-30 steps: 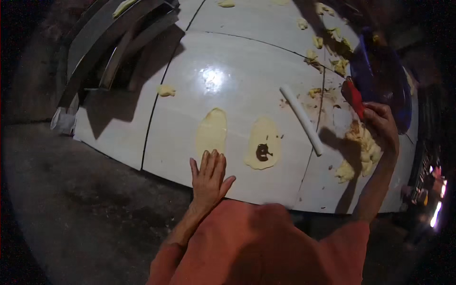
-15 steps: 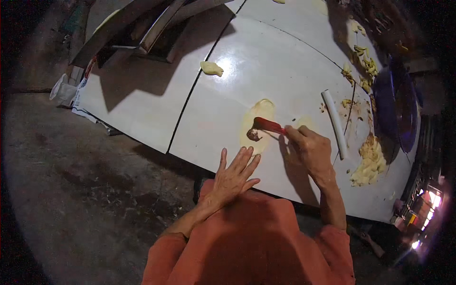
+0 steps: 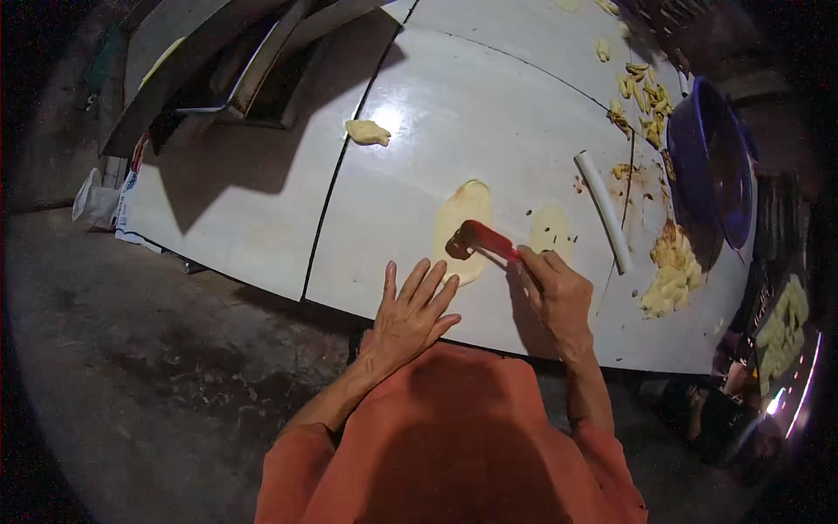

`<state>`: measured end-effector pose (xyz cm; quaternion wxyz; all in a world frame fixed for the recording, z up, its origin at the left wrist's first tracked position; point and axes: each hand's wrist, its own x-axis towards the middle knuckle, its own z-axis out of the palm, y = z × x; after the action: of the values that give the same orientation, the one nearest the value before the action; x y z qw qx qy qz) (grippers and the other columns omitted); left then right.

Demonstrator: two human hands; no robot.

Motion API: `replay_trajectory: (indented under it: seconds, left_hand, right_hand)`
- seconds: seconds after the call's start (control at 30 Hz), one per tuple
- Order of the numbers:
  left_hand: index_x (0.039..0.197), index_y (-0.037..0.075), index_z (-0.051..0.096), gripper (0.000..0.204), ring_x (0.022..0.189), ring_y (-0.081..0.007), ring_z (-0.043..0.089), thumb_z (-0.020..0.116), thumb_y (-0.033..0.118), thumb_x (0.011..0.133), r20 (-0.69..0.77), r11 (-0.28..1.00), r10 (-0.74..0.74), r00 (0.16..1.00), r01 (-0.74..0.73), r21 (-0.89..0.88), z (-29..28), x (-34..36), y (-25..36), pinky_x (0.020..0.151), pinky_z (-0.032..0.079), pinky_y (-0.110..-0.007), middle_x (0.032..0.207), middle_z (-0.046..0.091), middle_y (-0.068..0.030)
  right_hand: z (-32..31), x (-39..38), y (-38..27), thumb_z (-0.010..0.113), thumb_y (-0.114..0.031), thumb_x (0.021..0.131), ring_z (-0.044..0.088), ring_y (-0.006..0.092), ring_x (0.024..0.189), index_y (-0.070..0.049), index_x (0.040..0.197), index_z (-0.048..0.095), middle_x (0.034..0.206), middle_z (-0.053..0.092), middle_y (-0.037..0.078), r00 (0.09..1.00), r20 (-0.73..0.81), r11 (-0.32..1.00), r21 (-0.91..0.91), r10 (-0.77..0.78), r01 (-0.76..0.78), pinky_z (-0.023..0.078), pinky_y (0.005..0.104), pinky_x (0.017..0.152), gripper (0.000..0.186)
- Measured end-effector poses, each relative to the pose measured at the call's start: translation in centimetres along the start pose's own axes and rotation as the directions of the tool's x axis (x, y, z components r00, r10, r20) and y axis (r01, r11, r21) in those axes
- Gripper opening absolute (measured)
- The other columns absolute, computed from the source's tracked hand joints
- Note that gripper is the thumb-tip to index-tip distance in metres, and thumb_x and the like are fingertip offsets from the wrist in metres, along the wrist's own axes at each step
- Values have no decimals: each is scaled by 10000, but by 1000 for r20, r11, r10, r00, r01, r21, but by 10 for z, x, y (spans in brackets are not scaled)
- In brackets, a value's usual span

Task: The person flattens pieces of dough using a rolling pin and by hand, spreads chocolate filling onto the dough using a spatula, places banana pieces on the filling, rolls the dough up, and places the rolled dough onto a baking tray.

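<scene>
A flat oval of pale yellow dough (image 3: 452, 214) lies on the white table in front of me. Brown paste (image 3: 457, 248) sits in a small dab near its middle. My right hand (image 3: 559, 293) grips the handle of a red spatula (image 3: 489, 237), whose blade touches the paste and partly covers it. Fingers spread, my left hand (image 3: 408, 316) rests flat at the table's near edge, its fingertips at the near left rim of the dough. Beyond the spatula handle is a thin pale yellow patch (image 3: 548, 225) with dark specks.
A white rod (image 3: 604, 212) lies right of my right hand. Farther right are a heap of dough pieces (image 3: 672, 288) and a purple-blue basin (image 3: 709, 166). One dough lump (image 3: 367, 133) sits far left of centre, near a dark metal frame (image 3: 271, 96).
My right hand has drawn the spatula slightly nearer, bringing its blade onto the brown paste. My left hand stays flat by the dough. The whole view has shifted a little.
</scene>
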<state>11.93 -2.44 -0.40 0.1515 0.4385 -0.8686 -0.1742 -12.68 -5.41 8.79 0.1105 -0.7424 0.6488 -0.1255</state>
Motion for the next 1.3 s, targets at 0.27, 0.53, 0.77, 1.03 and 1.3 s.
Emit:
replay_trajectory:
  seconds: [0.27,0.53,0.77,1.03,1.3]
  left_hand:
    - [1456,129,537,654,1451,-334,404,657,516,943,37,999,22,999,-23,42,2,-4,-3,1163,194,-747,1535,486,-105]
    - [1395,137,593,575,1368,-317,487,723,420,912,-79,999,36,996,-33,33,7,-4,-4,1149,269,-707,1443,548,-102]
    - [1287,127,681,459,1289,-301,543,734,327,878,-134,997,64,989,-58,49,1,5,2,1149,321,-670,1341,609,-88]
    - [1290,152,707,441,1273,-269,564,714,275,867,-162,992,30,986,-10,124,3,2,3,1120,373,-626,1338,630,-62]
    - [1268,107,690,469,1279,-330,548,709,248,821,-144,994,9,990,6,105,4,2,5,1153,320,-646,1328,610,-111]
  right_hand:
    - [4,-11,6,723,-178,921,676,252,697,-127,1162,714,843,655,67,1000,-21,998,58,13,-11,532,379,591,247]
    - [8,-12,17,709,-198,943,686,269,714,-119,1135,742,864,686,97,999,0,984,169,52,-51,542,376,615,210]
    - [-36,1,60,708,-206,966,586,61,576,-11,1163,719,836,693,21,766,322,145,870,556,-471,415,205,484,278]
    - [-138,-7,293,641,-317,1005,692,266,897,-50,1290,667,1108,710,127,537,-787,871,1,304,-491,545,401,706,392]
    - [-134,-16,294,596,-263,1015,690,344,979,-66,1279,670,1173,682,180,752,-604,661,-453,265,-597,554,482,814,338]
